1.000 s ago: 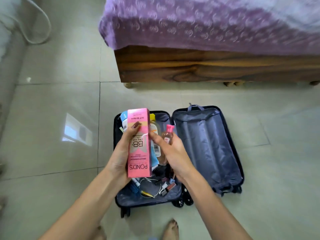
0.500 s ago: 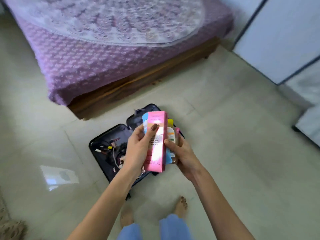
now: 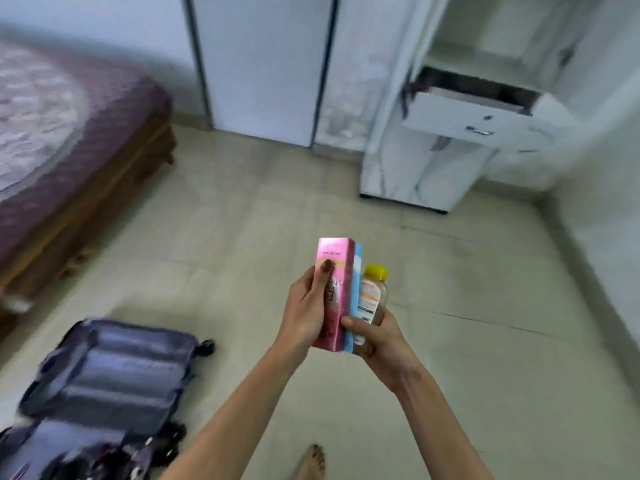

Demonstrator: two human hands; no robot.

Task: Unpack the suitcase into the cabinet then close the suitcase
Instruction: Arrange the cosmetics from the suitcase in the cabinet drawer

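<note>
Hands grip upright toiletries: left hand (image 3: 304, 311) holds pink box (image 3: 333, 271), right hand (image 3: 375, 336) clasps yellow-capped bottle (image 3: 372, 294). Suitcase (image 3: 104, 379) lies open on the floor.

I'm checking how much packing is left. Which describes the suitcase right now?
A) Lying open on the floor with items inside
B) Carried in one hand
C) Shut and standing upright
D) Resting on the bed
A: the suitcase lies open on the tiled floor at lower left, small items visible in its near half, while the left hand and right hand hold the pink box and yellow-capped bottle.
</note>
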